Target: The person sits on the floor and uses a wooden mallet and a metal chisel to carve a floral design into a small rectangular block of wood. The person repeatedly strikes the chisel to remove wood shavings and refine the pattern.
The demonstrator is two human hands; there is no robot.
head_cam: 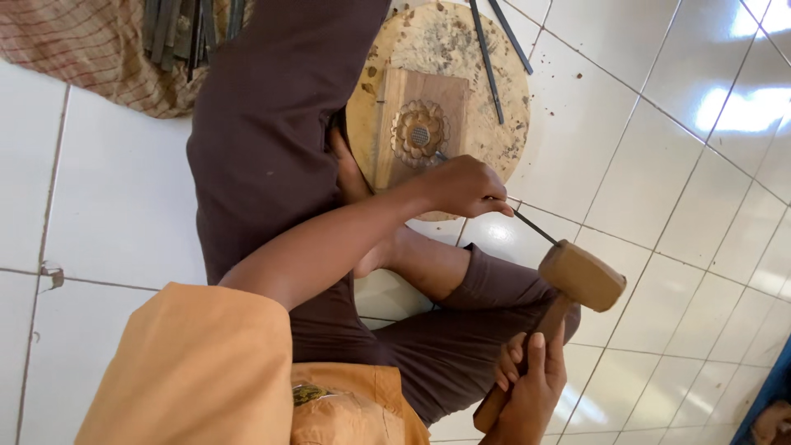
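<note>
Over carved panel (420, 132), chisel (503, 202) and mallet (581, 276).

A wooden mallet (581, 276), smooth and matt tan, has a darker wooden handle. The thin chisel (527, 221) looks like dark metal. A reddish-brown wooden panel (420, 128) bears a carved flower, its surface matt. Under it lies a round wooden block (494, 124), pale, rough and pitted, strewn with chips. The floor (659, 165) is glossy white tile with bright reflections. Woven checked cloth (99, 49) holds dark metal tools (185, 29).
</note>
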